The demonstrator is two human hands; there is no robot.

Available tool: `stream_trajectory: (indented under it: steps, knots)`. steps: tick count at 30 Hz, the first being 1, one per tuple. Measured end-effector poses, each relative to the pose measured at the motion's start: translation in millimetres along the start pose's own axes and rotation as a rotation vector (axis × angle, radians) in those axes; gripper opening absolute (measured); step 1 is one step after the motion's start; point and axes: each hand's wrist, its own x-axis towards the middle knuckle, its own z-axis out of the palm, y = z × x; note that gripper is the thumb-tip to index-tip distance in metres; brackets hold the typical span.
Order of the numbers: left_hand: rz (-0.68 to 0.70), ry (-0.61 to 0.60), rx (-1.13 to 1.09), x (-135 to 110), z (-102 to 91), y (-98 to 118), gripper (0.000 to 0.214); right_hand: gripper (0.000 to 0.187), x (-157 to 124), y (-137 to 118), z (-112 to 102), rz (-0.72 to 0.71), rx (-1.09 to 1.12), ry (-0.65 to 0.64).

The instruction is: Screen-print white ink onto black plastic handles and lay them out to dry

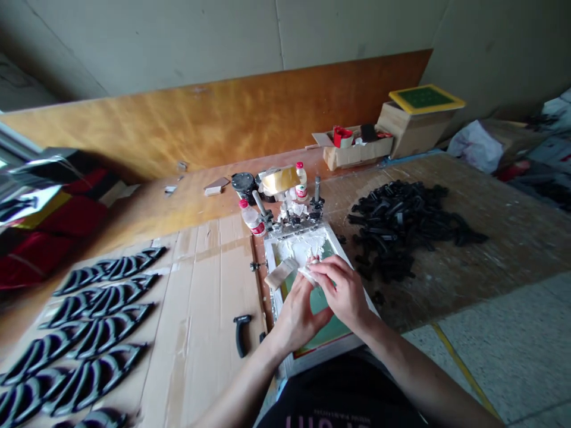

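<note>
Pinching a limp white rag (311, 274), easily grasped anywhere, between left hand (297, 318) and right hand (339, 291) over the screen frame (352, 276) at twelve o'clock.

Worn wooden workbench (504, 238), surface scuffed and flecked white. Cardboard sheets (200, 297) covered the near left, carrying neat rows of black moulded plastic parts (96, 380), with a black handle (241, 333) beside them. Loose heap of black plastic pieces (401, 226) lay on bare wood, right. Centre: white-smeared screen frame (319, 333), plastic bottle (250, 217) just behind. Cardboard boxes (357, 151) stood at the back.
</note>
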Motion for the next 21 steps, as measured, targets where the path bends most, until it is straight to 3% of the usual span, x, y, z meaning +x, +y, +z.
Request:
stream_trajectory:
  steps: [5, 11, 15, 18, 21]
  knots:
    - [0.048, -0.029, 0.018, -1, 3.1, 8, 0.063, 0.019, -1, 9, -10, 0.061, -0.052, 0.040]
    - [-0.033, -0.121, -0.145, 3, 4.3, 17, 0.064, 0.020, -9, 5, -18, 0.002, -0.077, -0.016]
    - [-0.040, -0.134, -0.193, 3, 7.6, 15, 0.071, 0.019, -7, 21, -21, -0.002, -0.128, 0.029]
    - [-0.025, -0.195, -0.544, 0, 7.4, 7, 0.080, 0.016, -1, 40, -31, 0.078, -0.192, 0.131]
    - [-0.057, -0.144, -1.071, -1, 6.3, -3, 0.063, 0.012, 1, 44, -42, 0.158, -0.173, 0.238]
